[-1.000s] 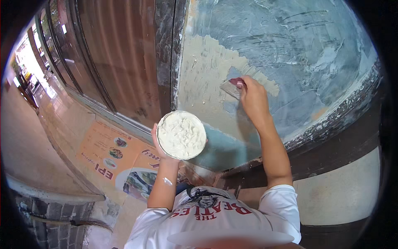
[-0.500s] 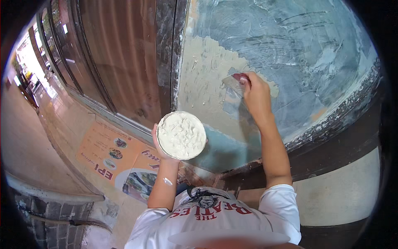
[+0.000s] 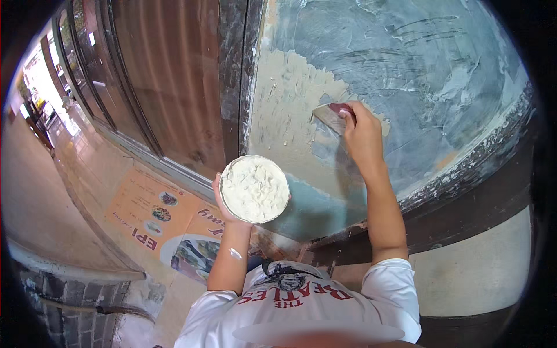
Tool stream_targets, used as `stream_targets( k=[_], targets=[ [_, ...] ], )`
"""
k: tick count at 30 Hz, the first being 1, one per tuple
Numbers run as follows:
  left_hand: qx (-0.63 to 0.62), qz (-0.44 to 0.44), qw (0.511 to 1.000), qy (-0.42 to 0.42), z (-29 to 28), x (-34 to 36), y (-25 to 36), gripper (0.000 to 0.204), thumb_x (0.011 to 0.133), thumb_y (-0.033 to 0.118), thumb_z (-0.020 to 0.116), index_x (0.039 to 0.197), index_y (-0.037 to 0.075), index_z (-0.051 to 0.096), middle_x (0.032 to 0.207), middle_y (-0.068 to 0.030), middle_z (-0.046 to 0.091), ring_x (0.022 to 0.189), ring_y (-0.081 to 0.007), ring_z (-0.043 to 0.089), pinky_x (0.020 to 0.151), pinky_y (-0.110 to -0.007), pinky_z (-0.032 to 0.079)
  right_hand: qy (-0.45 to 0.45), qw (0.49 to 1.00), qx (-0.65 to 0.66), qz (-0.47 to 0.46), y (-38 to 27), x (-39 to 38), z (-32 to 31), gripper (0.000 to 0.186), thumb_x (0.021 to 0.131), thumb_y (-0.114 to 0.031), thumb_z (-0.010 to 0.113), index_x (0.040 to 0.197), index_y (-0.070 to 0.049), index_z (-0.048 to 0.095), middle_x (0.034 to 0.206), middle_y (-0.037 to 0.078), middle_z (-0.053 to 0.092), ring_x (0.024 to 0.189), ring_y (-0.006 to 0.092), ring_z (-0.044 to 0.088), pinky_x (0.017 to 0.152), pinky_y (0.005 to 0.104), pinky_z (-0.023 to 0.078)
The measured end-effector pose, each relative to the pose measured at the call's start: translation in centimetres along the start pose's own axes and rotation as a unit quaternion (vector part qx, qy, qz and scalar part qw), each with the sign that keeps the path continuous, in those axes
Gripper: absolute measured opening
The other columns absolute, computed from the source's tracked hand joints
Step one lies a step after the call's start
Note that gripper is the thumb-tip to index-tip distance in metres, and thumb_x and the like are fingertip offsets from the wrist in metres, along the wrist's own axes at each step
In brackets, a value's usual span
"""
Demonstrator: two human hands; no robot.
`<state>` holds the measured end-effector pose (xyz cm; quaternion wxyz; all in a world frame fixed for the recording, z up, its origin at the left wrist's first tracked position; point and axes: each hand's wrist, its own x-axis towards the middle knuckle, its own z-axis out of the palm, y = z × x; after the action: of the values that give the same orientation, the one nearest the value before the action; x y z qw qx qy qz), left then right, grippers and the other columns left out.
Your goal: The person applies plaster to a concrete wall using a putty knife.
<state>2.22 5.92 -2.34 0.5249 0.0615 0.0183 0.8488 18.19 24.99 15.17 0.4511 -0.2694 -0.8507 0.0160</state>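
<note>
A round tub of white putty (image 3: 255,188) rests in my left hand (image 3: 220,200), its fingers wrapped round the side and mostly hidden under it. My right hand (image 3: 364,130) grips the dark red handle of a putty knife (image 3: 332,119). The knife's wide blade lies at the wall (image 3: 406,75), over a band of wet beige putty (image 3: 290,98). Blue-grey paint with whitish streaks shows around that band. A white smear of putty sits on my left forearm.
Left of the wall stand a dark door frame (image 3: 235,75) and a brown glass door (image 3: 168,69). An orange printed banner (image 3: 151,209) lies on the floor. Dark trim (image 3: 470,191) runs along the wall's lower right edge. Grey blocks (image 3: 69,301) are at lower left.
My right hand and the putty knife have shifted slightly to the right along the wall. The tub in my left hand stays in place.
</note>
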Motion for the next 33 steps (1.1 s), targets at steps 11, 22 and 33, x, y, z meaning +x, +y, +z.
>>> stream_targets(
  k=[11, 22, 33],
  targets=[
    [0.003, -0.009, 1.0, -0.002, 0.1, 0.2, -0.1, 0.075, 0.096, 0.063, 0.042, 0.14, 0.004, 0.057, 0.137, -0.0195, 0.062, 0.121, -0.04, 0.062, 0.102, -0.056, 0.051, -0.002, 1.0, 0.013, 0.016, -0.7, -0.3, -1.2, 0.011, 0.095, -0.005, 0.064, 0.104, 0.0, 0.067, 0.095, 0.021, 0.071, 0.089, 0.0401, 0.068, 0.076, 0.0445, 0.053],
    [-0.023, -0.045, 0.997, -0.058, 2.8, -0.2, -1.2, 0.074, 0.099, 0.058, 0.041, 0.141, -0.001, 0.056, 0.14, -0.0218, 0.061, 0.123, -0.0383, 0.062, 0.106, -0.051, 0.05, -0.303, 0.896, 0.277, 0.168, 0.1, -0.3, -0.3, 0.018, 0.096, -0.005, 0.068, 0.111, 0.005, 0.068, 0.092, 0.003, 0.071, 0.082, 0.0074, 0.062, 0.073, 0.0264, 0.051],
    [-0.024, -0.064, 0.995, -0.066, 2.4, -0.8, -1.5, 0.078, 0.098, 0.061, 0.041, 0.145, 0.0, 0.052, 0.145, -0.0232, 0.055, 0.128, -0.0416, 0.058, 0.109, -0.056, 0.047, -0.341, 0.894, 0.234, 0.171, 0.8, 0.8, -1.3, 0.016, 0.096, -0.003, 0.066, 0.109, 0.006, 0.069, 0.09, 0.002, 0.07, 0.079, 0.0063, 0.06, 0.071, 0.0262, 0.05]
  ],
)
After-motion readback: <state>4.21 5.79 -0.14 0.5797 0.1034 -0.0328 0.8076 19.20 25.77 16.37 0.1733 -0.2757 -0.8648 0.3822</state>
